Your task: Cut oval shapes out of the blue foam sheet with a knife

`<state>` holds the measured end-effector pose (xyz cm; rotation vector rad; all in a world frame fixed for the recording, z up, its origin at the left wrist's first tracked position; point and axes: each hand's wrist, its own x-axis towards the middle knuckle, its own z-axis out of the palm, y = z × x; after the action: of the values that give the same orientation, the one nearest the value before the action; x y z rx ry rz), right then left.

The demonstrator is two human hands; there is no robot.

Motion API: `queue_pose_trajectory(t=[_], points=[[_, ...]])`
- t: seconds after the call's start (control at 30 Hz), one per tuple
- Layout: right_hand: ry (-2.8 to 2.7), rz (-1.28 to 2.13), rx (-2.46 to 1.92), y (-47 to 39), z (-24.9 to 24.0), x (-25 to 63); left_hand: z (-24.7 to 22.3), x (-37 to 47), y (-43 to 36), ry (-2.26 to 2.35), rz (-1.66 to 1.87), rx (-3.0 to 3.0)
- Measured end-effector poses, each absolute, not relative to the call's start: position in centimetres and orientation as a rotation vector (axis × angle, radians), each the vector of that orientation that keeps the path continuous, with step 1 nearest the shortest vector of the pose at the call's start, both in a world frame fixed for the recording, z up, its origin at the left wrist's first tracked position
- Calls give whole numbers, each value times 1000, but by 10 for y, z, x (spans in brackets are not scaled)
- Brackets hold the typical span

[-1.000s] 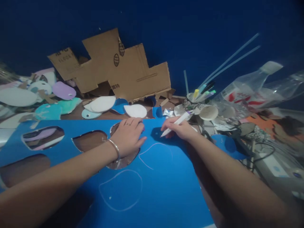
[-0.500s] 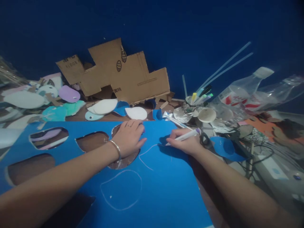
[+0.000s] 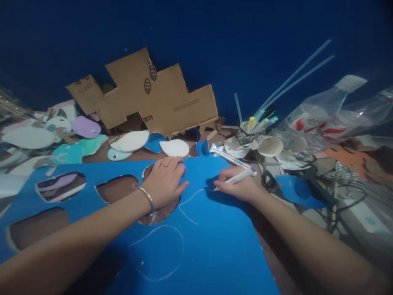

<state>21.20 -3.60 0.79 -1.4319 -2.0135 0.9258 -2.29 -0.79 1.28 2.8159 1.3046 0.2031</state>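
A large blue board [image 3: 227, 250] lies in front of me, with several rounded holes cut through its left half. My left hand [image 3: 168, 180] rests on it with fingers spread, partly over one hole [image 3: 161, 215]. In my right hand [image 3: 235, 184] is a white marker [image 3: 238, 177] with a purple end, its tip down on the board. A pale curved line [image 3: 188, 200] runs from near that tip back to the left and down. Lower on the board a closed rounded outline [image 3: 157, 254] is drawn.
Behind the board stands a brown cardboard piece [image 3: 162, 98], with white oval cutouts [image 3: 133, 141] below it. To the right are a pen cup [image 3: 245, 135], plastic bottles [image 3: 325, 106], black-handled scissors [image 3: 268, 179] and a curved blue piece [image 3: 296, 190]. Teal and purple cutouts [image 3: 86, 127] pile up at left.
The view has shifted slightly. Both hands keep nearly the same places on the board, and the marker is still in my right hand, tilted a little differently.
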Motion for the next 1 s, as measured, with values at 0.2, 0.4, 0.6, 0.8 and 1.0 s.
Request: queue_pose_trajectory(t=[0.2, 0.4, 0.6, 0.8, 1.0], points=[[-2000, 947, -1427, -37, 9, 212, 13, -23, -8, 1312, 178, 2829], [-2005, 923, -1439, -37, 8, 212, 13, -23, -8, 1312, 200, 2813], [-2027, 916, -1440, -37, 9, 211, 12, -23, -8, 1302, 233, 2807], [-2000, 929, -1400, -36, 7, 212, 12, -23, -8, 1302, 222, 2812], [-2025, 873, -1448, -38, 9, 210, 12, -23, -8, 1304, 240, 2813]])
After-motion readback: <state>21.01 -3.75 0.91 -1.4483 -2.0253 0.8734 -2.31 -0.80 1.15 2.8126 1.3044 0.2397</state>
